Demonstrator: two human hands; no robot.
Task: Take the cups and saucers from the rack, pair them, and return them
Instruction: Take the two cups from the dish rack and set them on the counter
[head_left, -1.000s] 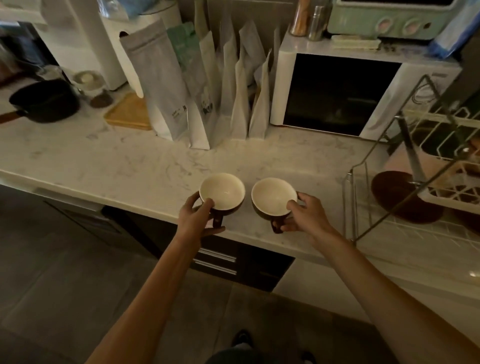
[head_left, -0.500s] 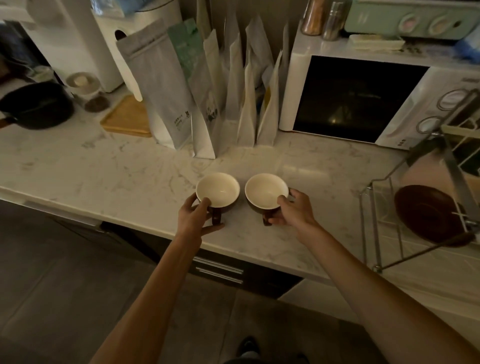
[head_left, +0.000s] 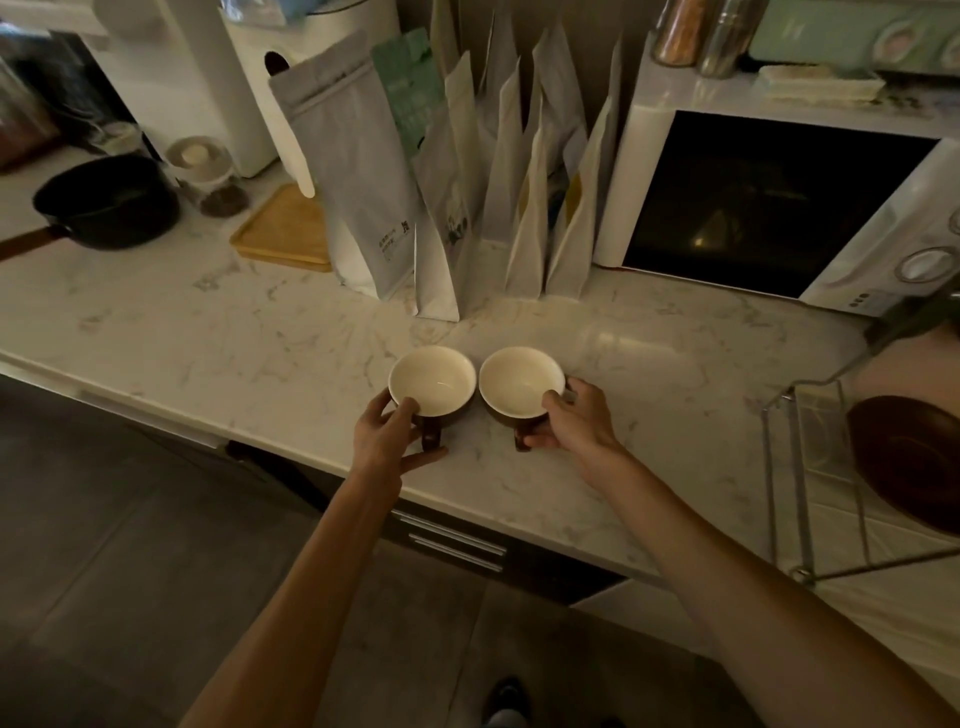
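Note:
Two brown cups with cream insides sit side by side on the marble counter (head_left: 208, 332). My left hand (head_left: 387, 439) grips the left cup (head_left: 431, 379) at its rim and handle. My right hand (head_left: 571, 423) grips the right cup (head_left: 519, 382) the same way. Both cups stand upright, rims almost touching. A dark brown saucer (head_left: 904, 457) leans in the wire rack (head_left: 800, 483) at the right edge of the view.
Several paper bags (head_left: 363, 171) stand behind the cups, next to a white microwave (head_left: 779, 197). A black saucepan (head_left: 104, 202), a jar (head_left: 208, 176) and a wooden board (head_left: 285, 228) sit at the left. The counter's front edge runs just below my hands.
Both hands have carried the cups leftward, away from the rack, and lowered them onto the counter. The view has shifted left, so less of the rack shows.

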